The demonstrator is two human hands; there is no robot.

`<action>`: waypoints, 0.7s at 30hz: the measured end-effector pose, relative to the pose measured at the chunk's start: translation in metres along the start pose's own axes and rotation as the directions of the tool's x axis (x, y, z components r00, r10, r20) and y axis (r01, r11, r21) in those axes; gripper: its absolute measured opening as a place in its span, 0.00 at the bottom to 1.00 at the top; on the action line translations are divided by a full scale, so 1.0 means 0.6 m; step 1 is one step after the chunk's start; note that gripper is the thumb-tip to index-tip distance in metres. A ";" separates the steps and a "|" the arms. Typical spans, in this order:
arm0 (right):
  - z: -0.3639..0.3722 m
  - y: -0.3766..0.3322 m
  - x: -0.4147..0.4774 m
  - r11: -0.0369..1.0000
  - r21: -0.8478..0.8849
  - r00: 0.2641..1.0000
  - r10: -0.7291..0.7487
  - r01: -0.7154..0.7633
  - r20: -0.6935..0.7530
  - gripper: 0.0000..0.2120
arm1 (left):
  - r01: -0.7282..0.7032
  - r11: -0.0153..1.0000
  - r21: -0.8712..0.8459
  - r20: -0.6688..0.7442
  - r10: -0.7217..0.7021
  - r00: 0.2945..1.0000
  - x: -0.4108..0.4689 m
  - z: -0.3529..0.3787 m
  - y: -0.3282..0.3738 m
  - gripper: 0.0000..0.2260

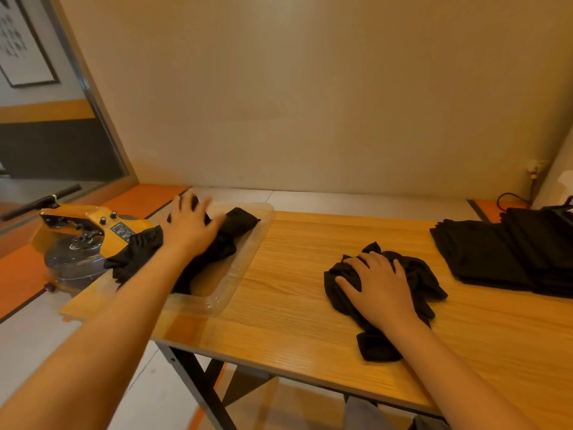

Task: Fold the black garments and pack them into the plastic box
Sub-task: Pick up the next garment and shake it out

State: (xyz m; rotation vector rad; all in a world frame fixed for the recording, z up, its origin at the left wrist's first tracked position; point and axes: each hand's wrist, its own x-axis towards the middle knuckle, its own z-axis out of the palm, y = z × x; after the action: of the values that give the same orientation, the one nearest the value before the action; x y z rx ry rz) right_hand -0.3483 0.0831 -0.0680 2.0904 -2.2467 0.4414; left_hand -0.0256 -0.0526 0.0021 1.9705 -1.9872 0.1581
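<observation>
At the wooden table's (294,274) left end, beside a yellow machine (90,231), my left hand (189,225) presses flat, fingers spread, on a black garment (235,225) lying in the clear plastic box (248,252). Mid-table, my right hand (381,283) rests flat-fingered on a crumpled garment (424,280). A folded black stack (496,252) sits far right.

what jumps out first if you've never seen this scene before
The left hand presses a black garment into a clear plastic box at the left end of the wooden table, some cloth spilling over the box's left rim. The right hand rests on a crumpled black garment mid-table. A stack of folded black garments sits at the far right, and a yellow machine stands left of the box.
</observation>
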 end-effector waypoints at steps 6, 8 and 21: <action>-0.003 -0.001 -0.003 1.000 -0.005 1.000 -0.020 0.020 -0.006 0.23 | -0.036 0.984 0.173 0.314 -0.020 0.949 -0.040 0.085 -0.019 0.34; -0.004 -0.001 -0.002 1.000 0.013 1.000 -0.024 0.024 0.015 0.22 | -0.034 0.990 0.138 0.261 -0.003 0.965 -0.044 0.066 -0.006 0.33; -0.190 0.060 0.003 0.548 0.835 0.999 -0.028 0.052 -0.043 0.18 | -0.030 0.525 -0.851 0.356 0.618 0.701 -0.198 -0.002 0.351 0.16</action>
State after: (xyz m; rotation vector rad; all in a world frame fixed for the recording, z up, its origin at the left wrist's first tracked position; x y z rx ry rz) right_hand -0.4025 0.1099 0.0352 2.4064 -2.1598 1.8589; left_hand -0.2353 0.0674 -0.0013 1.0144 -2.1895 -1.2870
